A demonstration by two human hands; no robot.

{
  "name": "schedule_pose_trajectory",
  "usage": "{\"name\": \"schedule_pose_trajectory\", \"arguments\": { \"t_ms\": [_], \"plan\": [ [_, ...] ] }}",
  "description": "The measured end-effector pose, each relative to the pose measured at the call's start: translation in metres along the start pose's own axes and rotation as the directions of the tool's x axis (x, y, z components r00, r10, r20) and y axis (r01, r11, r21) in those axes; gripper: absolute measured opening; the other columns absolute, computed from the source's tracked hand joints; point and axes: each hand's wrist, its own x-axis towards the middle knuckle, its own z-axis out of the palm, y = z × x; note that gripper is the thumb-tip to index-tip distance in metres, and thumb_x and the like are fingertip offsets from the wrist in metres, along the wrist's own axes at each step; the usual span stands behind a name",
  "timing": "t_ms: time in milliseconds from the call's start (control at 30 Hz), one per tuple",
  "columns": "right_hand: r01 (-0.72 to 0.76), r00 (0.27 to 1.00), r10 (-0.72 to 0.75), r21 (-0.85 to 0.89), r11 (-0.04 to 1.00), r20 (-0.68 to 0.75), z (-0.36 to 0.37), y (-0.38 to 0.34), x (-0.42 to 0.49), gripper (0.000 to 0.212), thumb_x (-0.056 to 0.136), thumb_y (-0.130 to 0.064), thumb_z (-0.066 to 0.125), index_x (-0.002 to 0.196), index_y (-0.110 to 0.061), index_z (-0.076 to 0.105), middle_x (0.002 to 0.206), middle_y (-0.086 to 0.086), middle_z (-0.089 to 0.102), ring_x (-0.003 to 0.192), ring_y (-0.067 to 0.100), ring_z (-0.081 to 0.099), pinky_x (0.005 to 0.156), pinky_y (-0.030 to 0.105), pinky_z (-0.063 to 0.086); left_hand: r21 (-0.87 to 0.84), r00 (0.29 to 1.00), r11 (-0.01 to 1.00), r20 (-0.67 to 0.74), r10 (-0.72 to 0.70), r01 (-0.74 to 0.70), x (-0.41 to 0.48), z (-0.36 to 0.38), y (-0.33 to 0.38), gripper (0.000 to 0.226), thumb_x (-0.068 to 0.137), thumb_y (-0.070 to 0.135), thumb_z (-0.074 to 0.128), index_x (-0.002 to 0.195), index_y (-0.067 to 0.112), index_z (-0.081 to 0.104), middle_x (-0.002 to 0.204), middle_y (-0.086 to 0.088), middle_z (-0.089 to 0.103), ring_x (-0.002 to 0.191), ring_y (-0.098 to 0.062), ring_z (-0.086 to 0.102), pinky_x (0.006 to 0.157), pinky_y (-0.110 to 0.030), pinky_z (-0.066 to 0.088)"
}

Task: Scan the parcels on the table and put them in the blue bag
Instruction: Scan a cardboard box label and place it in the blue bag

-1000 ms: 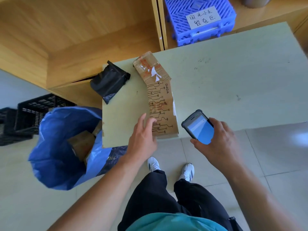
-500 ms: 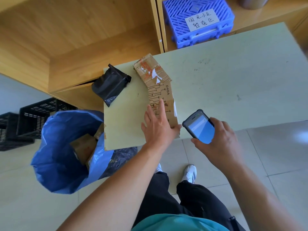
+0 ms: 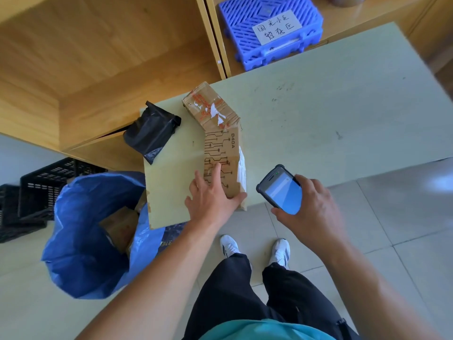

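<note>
While the left hand (image 3: pixel 213 202) lays its fingers (image 3: pixel 216 175) flat and spread on the near end of the printed box (image 3: pixel 221 148), thumb against the corner, that box runs lengthwise away along the table (image 3: pixel 318 119); right hand (image 3: pixel 315 212) grips the scanner (image 3: pixel 279 190) just beside; blue bag (image 3: pixel 73 241) low left, nearer the left hand.

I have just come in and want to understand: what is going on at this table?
A person stands at the table handling parcels. The left hand lies on the near printed box, fingers flat on top and thumb at its near end. The right hand holds a scanner just beside that box. A taped box and a black parcel wait further back. The blue bag stands open on the floor to the left and already holds a carton.
</note>
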Motion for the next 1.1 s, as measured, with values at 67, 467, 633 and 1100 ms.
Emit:
{"name": "schedule_pose_trajectory", "arguments": {
  "t_ms": [67,467,633,1100],
  "plan": [
    [0.016,1.000,-0.016,-0.019,1.000,-0.003,0.000,0.000,-0.001,0.085,0.072,-0.052,0.078,0.142,-0.020,0.042,0.127,0.001,0.055,0.114,0.026,0.051,0.090,0.041,0.047,-0.007,1.000,1.000,-0.016,0.015,-0.015,-0.001,0.003,-0.001,0.098,0.079,0.072,0.064,0.156,0.044,0.009,0.164,-0.015,0.016,0.142,-0.041,0.029,0.103,-0.057,0.043],
    [0.177,0.984,-0.173,-0.131,0.975,0.039,-0.017,-0.048,0.014,0.086,0.073,-0.056,0.076,0.144,-0.022,0.040,0.127,0.000,0.055,0.112,0.027,0.052,0.088,0.040,0.046,-0.245,0.999,0.969,0.018,0.035,-0.030,-0.007,-0.083,-0.066,0.085,0.081,0.052,0.065,0.151,0.053,0.016,0.150,0.003,0.038,0.135,-0.025,0.038,0.103,-0.048,0.046],
    [0.312,0.949,-0.303,-0.120,0.942,0.090,-0.034,-0.122,0.017,0.083,0.072,-0.058,0.074,0.141,-0.023,0.043,0.123,0.000,0.056,0.111,0.026,0.053,0.085,0.039,0.048,-0.307,0.996,0.951,-0.088,0.020,-0.046,-0.018,-0.162,-0.115,0.081,0.085,0.050,0.064,0.154,0.051,0.020,0.152,0.004,0.041,0.137,-0.021,0.040,0.103,-0.044,0.045],
    [0.534,0.844,-0.527,-0.266,0.803,0.105,-0.002,-0.335,-0.030,0.074,0.068,-0.063,0.074,0.128,-0.027,0.049,0.112,-0.005,0.059,0.095,0.020,0.055,0.068,0.031,0.043,-0.325,0.957,0.940,-0.289,0.011,-0.109,-0.034,-0.276,-0.297,0.088,0.080,0.053,0.066,0.153,0.054,0.018,0.152,0.007,0.042,0.133,-0.019,0.045,0.096,-0.037,0.046]
  ]
}}
